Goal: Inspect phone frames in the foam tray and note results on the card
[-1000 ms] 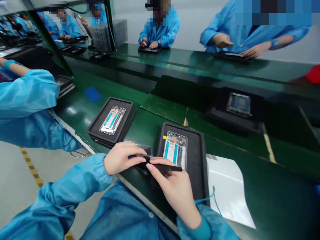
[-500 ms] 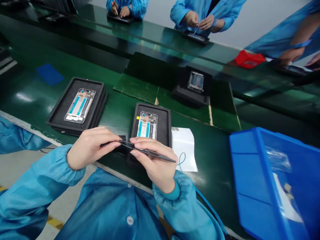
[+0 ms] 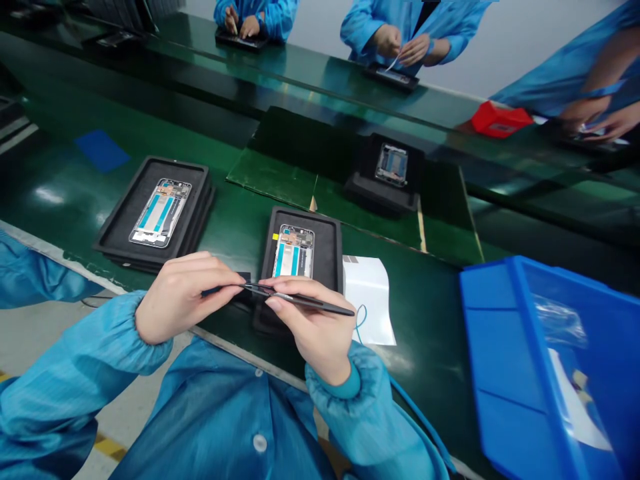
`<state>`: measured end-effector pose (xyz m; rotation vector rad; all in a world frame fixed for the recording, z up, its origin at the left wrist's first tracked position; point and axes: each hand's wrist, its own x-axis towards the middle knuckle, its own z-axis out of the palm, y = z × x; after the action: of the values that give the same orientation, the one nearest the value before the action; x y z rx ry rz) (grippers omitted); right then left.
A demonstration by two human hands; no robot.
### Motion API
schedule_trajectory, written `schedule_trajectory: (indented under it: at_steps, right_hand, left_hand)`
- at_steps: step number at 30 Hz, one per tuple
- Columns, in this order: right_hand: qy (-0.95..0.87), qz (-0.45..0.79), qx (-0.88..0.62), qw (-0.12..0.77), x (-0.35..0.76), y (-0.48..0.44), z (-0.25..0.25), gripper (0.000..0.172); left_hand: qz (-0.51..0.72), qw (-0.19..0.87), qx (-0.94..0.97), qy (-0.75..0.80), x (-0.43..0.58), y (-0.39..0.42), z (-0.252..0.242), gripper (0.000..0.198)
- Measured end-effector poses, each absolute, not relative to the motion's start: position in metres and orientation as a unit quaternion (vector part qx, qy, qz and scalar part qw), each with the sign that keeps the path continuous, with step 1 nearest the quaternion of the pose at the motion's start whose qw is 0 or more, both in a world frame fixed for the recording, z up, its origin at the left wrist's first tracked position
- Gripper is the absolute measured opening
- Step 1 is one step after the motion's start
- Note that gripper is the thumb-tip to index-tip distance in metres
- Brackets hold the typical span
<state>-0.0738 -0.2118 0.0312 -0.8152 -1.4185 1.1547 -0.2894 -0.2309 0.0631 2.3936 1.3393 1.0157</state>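
Black tweezers point(image 3: 320, 305) lie in the closed fingers of my right hand point(image 3: 323, 327), their points directed left. At those points, my left hand point(image 3: 185, 293) pinches a thin dark piece point(image 3: 213, 290), mostly hidden by the fingers; its kind cannot be made out. Just beyond my right hand, an opened phone body point(image 3: 294, 250) with blue strips and a yellow tab lies in a black foam tray point(image 3: 327, 247). My right hand covers the tray's near part. A small black object point(image 3: 244, 275) shows behind my left fingertips.
Stacked black trays point(image 3: 200, 220) with another phone body point(image 3: 161, 213) stand left. A white sheet point(image 3: 367, 293) lies right of the middle tray, and a blue bin point(image 3: 505, 360) stands far right. Further back are a green board point(image 3: 280, 173) and a tray holding a phone frame point(image 3: 392, 165). Co-workers' hands point(image 3: 400, 45) work opposite.
The tweezers have tilted slightly toward level in my right hand, and their points sit closer to my left fingertips. Opposite, a co-worker's hands have lifted a white strip a little.
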Motion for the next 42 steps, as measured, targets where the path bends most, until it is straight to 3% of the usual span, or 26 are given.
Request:
schedule_trajectory:
  at_steps: [19, 30, 33, 37, 42]
  right_hand:
    - [-0.583, 0.488, -0.35, 0.548, -0.074, -0.212, 0.03, 0.022]
    - [-0.523, 0.512, -0.398, 0.553, -0.075, -0.207, 0.032, 0.013]
    - [-0.502, 0.499, -0.428, 0.562, -0.066, -0.2, 0.028, 0.01]
    - [-0.465, 0.474, -0.494, 0.561, -0.045, -0.174, 0.021, 0.018]
    - [-0.464, 0.466, -0.551, 0.514, -0.031, -0.139, 0.012, 0.027]
  left_hand:
    - [0.339, 0.1, 0.817, 0.456, -0.29, -0.23, 0.063, 0.007]
    - [0.322, 0.057, 0.822, 0.465, -0.29, -0.224, 0.055, 0.007]
    - [0.306, 0.008, 0.828, 0.471, -0.296, -0.221, 0.045, 0.009]
    - [0.281, -0.085, 0.855, 0.429, -0.307, -0.218, 0.017, 0.025]
    - [0.203, 0.048, 0.889, 0.407, -0.305, -0.215, 0.007, 0.025]
